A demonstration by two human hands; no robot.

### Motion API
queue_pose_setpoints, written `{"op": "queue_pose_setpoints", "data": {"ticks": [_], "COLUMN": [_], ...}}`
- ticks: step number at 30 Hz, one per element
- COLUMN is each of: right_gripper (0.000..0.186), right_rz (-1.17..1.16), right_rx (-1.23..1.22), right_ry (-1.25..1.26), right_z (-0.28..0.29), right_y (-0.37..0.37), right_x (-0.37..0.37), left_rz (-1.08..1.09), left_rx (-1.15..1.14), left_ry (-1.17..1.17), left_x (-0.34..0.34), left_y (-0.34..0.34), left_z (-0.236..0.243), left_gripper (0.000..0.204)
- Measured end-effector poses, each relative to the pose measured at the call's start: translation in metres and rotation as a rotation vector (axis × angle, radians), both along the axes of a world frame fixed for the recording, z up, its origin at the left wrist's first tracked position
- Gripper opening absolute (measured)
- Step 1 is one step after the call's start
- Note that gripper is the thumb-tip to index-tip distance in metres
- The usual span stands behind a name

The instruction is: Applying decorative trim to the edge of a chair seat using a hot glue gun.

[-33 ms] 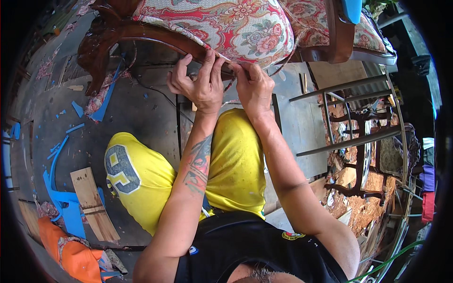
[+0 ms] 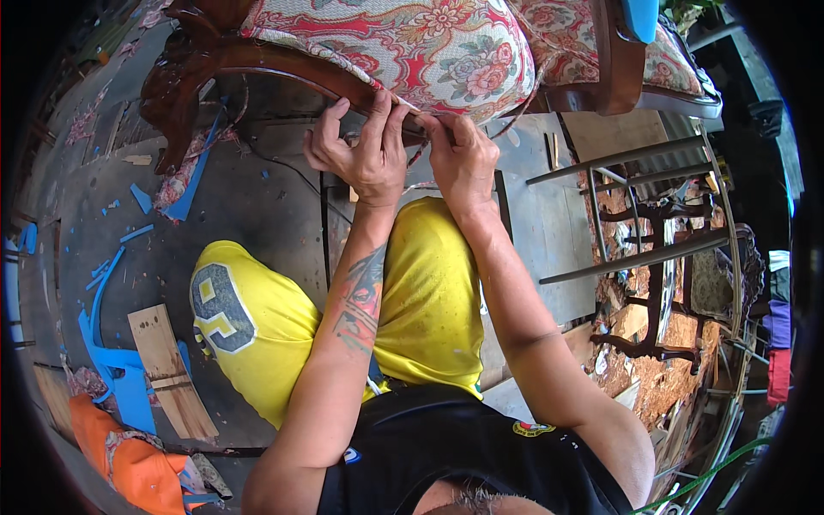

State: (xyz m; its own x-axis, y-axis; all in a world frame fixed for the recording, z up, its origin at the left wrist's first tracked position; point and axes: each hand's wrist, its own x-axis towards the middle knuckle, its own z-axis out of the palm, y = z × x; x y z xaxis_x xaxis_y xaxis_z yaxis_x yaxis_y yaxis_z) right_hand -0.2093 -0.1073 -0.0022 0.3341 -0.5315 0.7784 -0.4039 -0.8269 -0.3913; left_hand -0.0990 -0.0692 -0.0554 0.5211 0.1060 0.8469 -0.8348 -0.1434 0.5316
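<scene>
A padded seat (image 2: 412, 51), covered in red and cream floral fabric, sits in a dark carved wooden chair frame (image 2: 275, 62) at the top. A thin patterned piping cord (image 2: 513, 120) loops along the seat's right side and also hangs below my fingers. My left hand (image 2: 365, 163) pinches the cord against the seat's front edge with thumb and forefinger, its outer fingers curled away. Close beside it, my right hand (image 2: 463, 159) is closed, pinching the same strip at the edge. The fingertips cover the exact spot being gripped.
Blue foam scraps (image 2: 129, 378) and a wooden board (image 2: 172, 369) lie on the floor at left, near an orange cloth (image 2: 129, 455). Metal-legged furniture (image 2: 635, 163) lies at right, beside a dark carved chair frame (image 2: 657, 300). Another floral seat (image 2: 661, 64) stands at top right.
</scene>
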Motion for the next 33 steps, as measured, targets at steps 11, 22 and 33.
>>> {"op": "queue_pose_setpoints", "data": {"ticks": [11,22,33], "right_gripper": [0.018,0.017,0.018], "right_rz": [-0.010,-0.004,-0.010], "right_rx": [0.020,0.007,0.016], "right_ry": [0.004,0.003,0.002], "right_z": [0.0011,0.0040,0.0018], "right_y": [0.0008,0.0034,0.0018], "right_x": [0.0007,0.0009,0.0015], "left_rz": [-0.008,-0.011,-0.030], "left_rx": [-0.020,-0.035,-0.050], "left_ry": [-0.007,-0.019,-0.022], "left_x": [0.0008,0.0017,0.0020], "left_y": [-0.0004,-0.0005,0.0002], "left_z": [0.0010,0.0015,0.0025], "left_gripper": [0.034,0.035,0.036]}}
